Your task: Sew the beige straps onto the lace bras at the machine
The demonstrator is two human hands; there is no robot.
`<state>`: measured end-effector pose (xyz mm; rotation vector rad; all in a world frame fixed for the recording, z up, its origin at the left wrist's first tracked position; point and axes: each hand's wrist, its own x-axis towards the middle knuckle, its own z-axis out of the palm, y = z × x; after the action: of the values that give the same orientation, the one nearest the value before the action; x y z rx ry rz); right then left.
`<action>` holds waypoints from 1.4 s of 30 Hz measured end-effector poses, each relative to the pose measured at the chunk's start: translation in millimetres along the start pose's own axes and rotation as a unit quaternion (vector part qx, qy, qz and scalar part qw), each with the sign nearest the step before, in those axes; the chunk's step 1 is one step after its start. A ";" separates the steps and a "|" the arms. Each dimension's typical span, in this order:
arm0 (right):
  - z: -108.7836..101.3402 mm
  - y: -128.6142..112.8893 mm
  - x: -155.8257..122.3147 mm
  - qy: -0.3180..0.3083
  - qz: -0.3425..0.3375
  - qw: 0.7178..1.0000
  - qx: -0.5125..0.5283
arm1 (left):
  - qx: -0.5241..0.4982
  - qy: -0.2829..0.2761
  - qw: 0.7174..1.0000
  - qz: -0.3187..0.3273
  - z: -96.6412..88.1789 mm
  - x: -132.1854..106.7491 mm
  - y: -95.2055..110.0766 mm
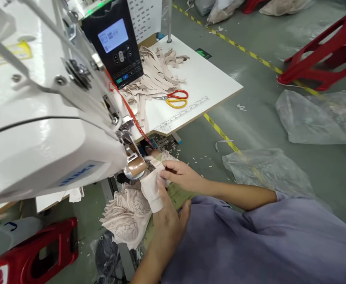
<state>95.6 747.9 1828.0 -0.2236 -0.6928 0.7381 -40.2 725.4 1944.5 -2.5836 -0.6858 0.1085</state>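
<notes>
A pale beige bra band (152,191) is held just in front of the sewing machine's needle area (137,165). My right hand (185,175) pinches its upper edge between thumb and fingers. From below, my left hand (170,219) holds the same band, index finger lying along the fabric and thumb apart on the right; its other fingers are partly hidden. Beneath the band hang several layered beige lace bra cups (128,217), beside green cloth (177,196) over my lap. The white sewing machine (57,157) fills the left side.
A control panel (114,43) with a lit screen stands above the white table (217,85). On that table lie beige fabric strips (161,71) and red-and-yellow-handled scissors (177,98). Red stools (317,51) and clear plastic bags (267,169) are on the floor.
</notes>
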 end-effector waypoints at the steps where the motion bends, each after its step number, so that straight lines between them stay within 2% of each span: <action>1: -1.9 0.7 -3.6 0.003 0.018 0.999 0.035 | -0.039 -0.031 0.999 -0.020 -1.7 -4.6 0.4; 3: -7.4 1.2 -8.1 -0.013 0.046 0.995 0.082 | -0.126 -0.083 0.986 -0.072 -12.7 -9.0 -2.0; 4: -10.5 0.9 -9.4 -0.030 0.055 0.994 0.092 | -0.162 -0.088 0.979 -0.088 -21.1 -8.4 -4.1; 6: -15.4 -0.6 -10.3 -0.068 0.058 0.991 0.099 | -0.185 -0.041 0.979 -0.079 -39.8 -2.5 -7.5; 8: -17.9 -3.6 -9.5 -0.109 0.053 0.987 0.101 | -0.149 0.041 0.988 -0.005 -56.1 7.6 -7.1; 10: -18.2 -8.2 -7.9 -0.157 0.047 0.982 0.099 | -0.087 0.077 0.988 0.101 -65.9 19.3 -2.9; 12: -17.1 -13.8 -6.2 -0.206 0.026 0.976 0.060 | -0.005 0.042 0.983 0.176 -68.4 30.1 2.2; 13: -16.1 -16.5 -5.6 -0.225 0.001 0.974 0.015 | 0.038 0.015 0.982 0.183 -67.5 34.6 3.6; 14: -14.8 -18.4 -4.9 -0.234 -0.036 0.970 -0.049 | 0.078 -0.011 0.984 0.162 -65.8 38.2 3.7; 16: -11.7 -18.7 -3.4 -0.209 -0.131 0.943 -0.223 | 0.103 -0.061 0.991 0.057 -60.7 42.9 -1.1; 18: -8.8 -13.5 -0.5 -0.144 -0.223 0.882 -0.389 | -0.003 -0.132 0.988 -0.074 -54.5 45.5 -11.6; 19: -8.0 -9.4 1.6 -0.115 -0.260 0.847 -0.448 | -0.108 -0.169 0.971 -0.133 -51.1 46.4 -18.0; 20: -7.6 -4.9 3.9 -0.095 -0.291 0.816 -0.490 | -0.230 -0.194 0.936 -0.181 -47.5 47.0 -24.4; 22: -8.3 3.4 8.5 -0.080 -0.341 0.773 -0.529 | -0.443 -0.206 0.837 -0.245 -40.5 47.6 -35.6; 23: -9.0 6.4 10.2 -0.079 -0.360 0.763 -0.531 | -0.506 -0.195 0.796 -0.269 -37.5 47.4 -39.8; 24: -9.4 8.6 10.9 -0.078 -0.371 0.762 -0.525 | -0.543 -0.182 0.769 -0.283 -35.1 46.8 -43.0; 25: -9.4 9.9 10.7 -0.070 -0.374 0.771 -0.511 | -0.559 -0.167 0.759 -0.289 -33.4 45.8 -45.2; 27: -6.8 11.3 7.7 -0.021 -0.358 0.810 -0.464 | -0.556 -0.125 0.775 -0.274 -31.9 42.9 -47.6; 29: -0.8 12.9 3.3 0.039 -0.325 0.848 -0.416 | -0.524 -0.087 0.813 -0.239 -32.4 39.5 -48.0; 32: 10.7 17.5 -0.1 0.057 -0.273 0.877 -0.392 | -0.449 -0.054 0.868 -0.204 -34.6 35.0 -46.3; 35: 19.9 22.9 1.3 0.055 -0.263 0.882 -0.388 | -0.384 -0.021 0.899 -0.207 -36.2 33.6 -42.8; 39: 29.6 29.5 -0.7 0.079 -0.320 0.860 -0.389 | -0.365 -0.016 0.904 -0.223 -33.4 38.5 -43.0; 42: 26.3 37.5 2.1 0.035 -0.340 0.844 -0.412 | -0.338 -0.012 0.910 -0.239 -27.9 44.2 -53.7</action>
<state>59.3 775.4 1833.3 -0.7410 -0.9173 -0.2941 -20.5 776.7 1995.5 -2.9357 -1.5708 -0.3119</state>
